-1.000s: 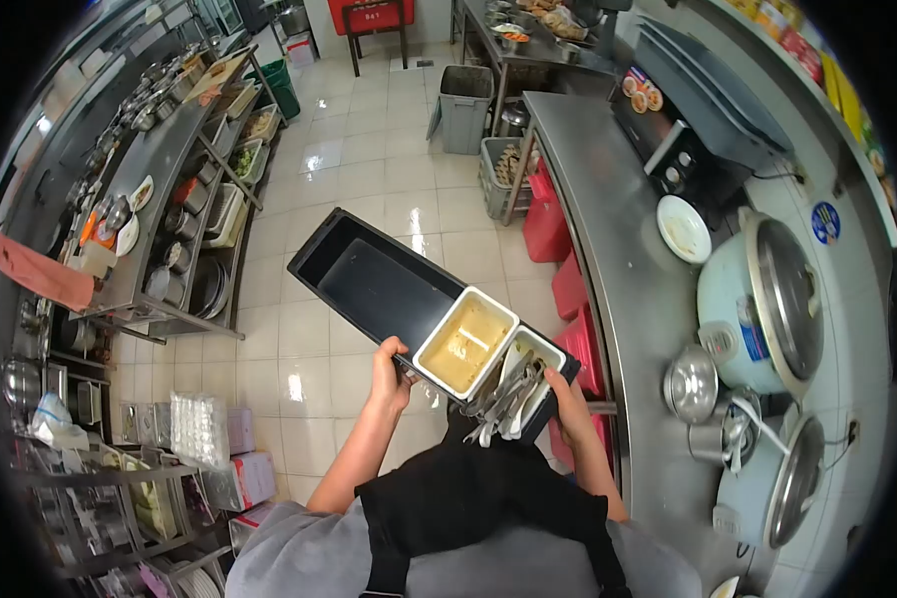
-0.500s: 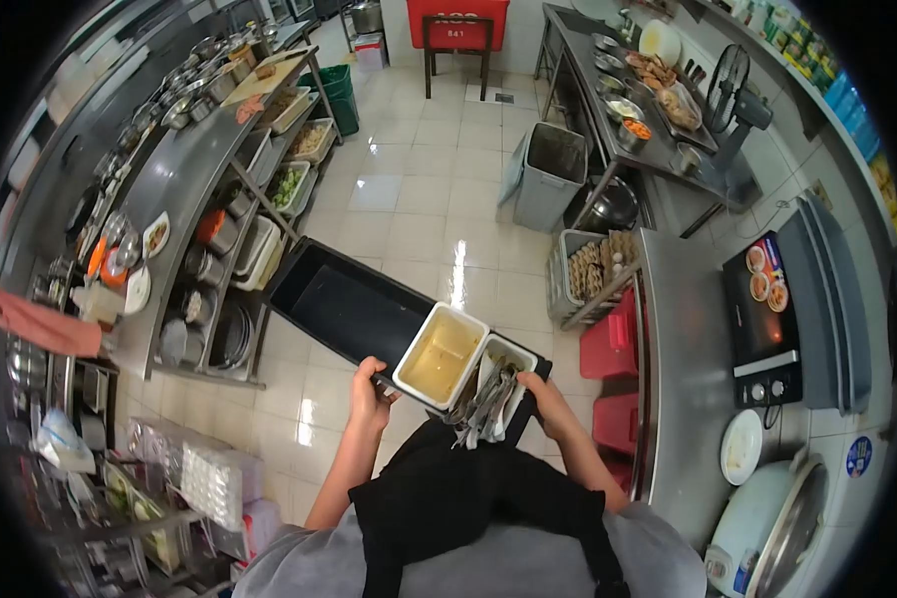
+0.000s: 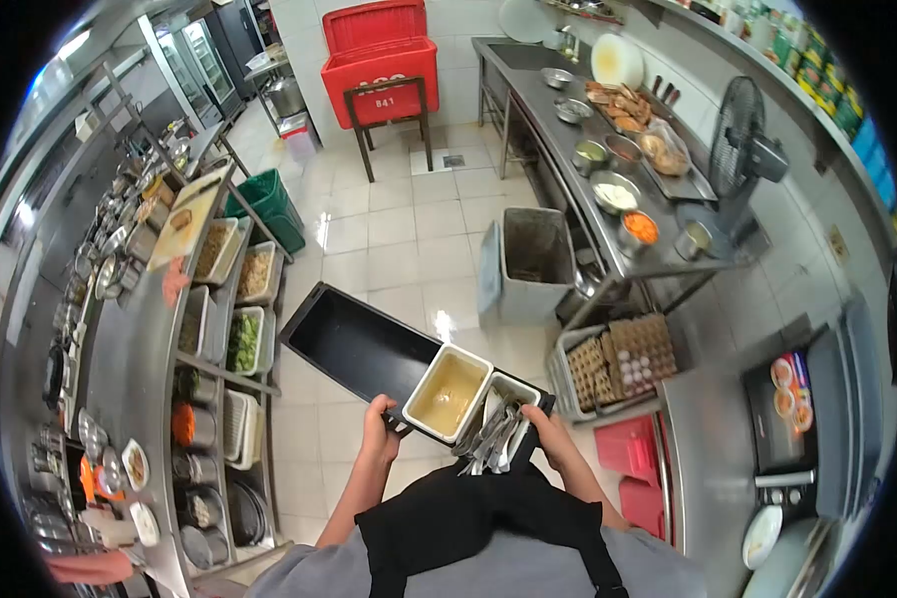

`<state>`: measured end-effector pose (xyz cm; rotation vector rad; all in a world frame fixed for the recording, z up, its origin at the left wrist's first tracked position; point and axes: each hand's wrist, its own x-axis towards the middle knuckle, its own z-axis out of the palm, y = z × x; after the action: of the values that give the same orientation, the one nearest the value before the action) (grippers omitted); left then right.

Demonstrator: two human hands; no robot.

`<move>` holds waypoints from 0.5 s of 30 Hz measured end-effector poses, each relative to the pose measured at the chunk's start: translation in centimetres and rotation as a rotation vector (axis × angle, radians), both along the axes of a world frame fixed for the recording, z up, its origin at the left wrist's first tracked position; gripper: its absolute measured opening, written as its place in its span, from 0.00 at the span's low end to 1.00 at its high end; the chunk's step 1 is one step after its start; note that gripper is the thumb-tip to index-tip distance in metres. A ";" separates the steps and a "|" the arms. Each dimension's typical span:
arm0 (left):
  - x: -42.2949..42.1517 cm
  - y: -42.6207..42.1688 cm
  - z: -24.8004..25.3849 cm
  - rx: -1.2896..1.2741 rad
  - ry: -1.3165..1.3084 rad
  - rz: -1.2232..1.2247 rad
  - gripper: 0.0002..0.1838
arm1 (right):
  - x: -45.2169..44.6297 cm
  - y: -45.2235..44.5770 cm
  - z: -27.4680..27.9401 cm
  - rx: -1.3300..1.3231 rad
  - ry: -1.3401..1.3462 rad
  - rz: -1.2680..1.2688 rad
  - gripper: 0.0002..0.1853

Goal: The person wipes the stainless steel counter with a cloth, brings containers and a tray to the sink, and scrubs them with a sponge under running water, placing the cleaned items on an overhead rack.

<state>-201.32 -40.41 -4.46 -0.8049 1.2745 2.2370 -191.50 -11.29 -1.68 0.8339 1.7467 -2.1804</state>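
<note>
A long black tray [image 3: 354, 344] is held level in front of the black apron. My left hand [image 3: 378, 431] grips its near long side, beside a white container [image 3: 448, 394] of cloudy yellowish liquid. At the tray's right end my right hand [image 3: 548, 431] is closed around the edge, next to a second white container [image 3: 517, 392]. Spoons and other metal cutlery [image 3: 492, 435] lie in that second container, with their ends sticking out toward the apron. The left half of the tray holds nothing.
Steel shelving [image 3: 120, 339] with pans and food runs along the left. A grey bin [image 3: 535, 261] and an egg crate [image 3: 618, 364] stand right of the tiled aisle. A red cooler [image 3: 381, 85] is at the far end. A steel counter [image 3: 708, 439] is at the right.
The view has moved forward along the aisle and tilted up, so the cooler and far counter show more fully. The tray and containers remain in both hands.
</note>
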 end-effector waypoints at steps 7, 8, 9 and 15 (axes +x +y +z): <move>-19.3 -1.9 1.1 -0.016 -0.013 0.098 0.11 | -23.3 -0.7 -0.4 0.026 -0.033 0.173 0.31; -22.1 -2.9 0.5 -0.003 -0.016 0.094 0.11 | -26.3 -1.3 -0.3 0.031 -0.032 0.194 0.32; -25.0 -2.3 0.6 -0.010 -0.018 0.104 0.11 | -29.2 -0.9 -0.3 0.032 -0.036 0.184 0.32; -44.8 2.0 1.6 0.023 0.016 -0.060 0.11 | -44.0 1.7 -0.2 0.062 -0.028 -0.016 0.31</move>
<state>-246.09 -38.41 -2.88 -0.7330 1.2610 2.2109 -235.50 -9.58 -1.92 0.8909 1.8088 -2.1236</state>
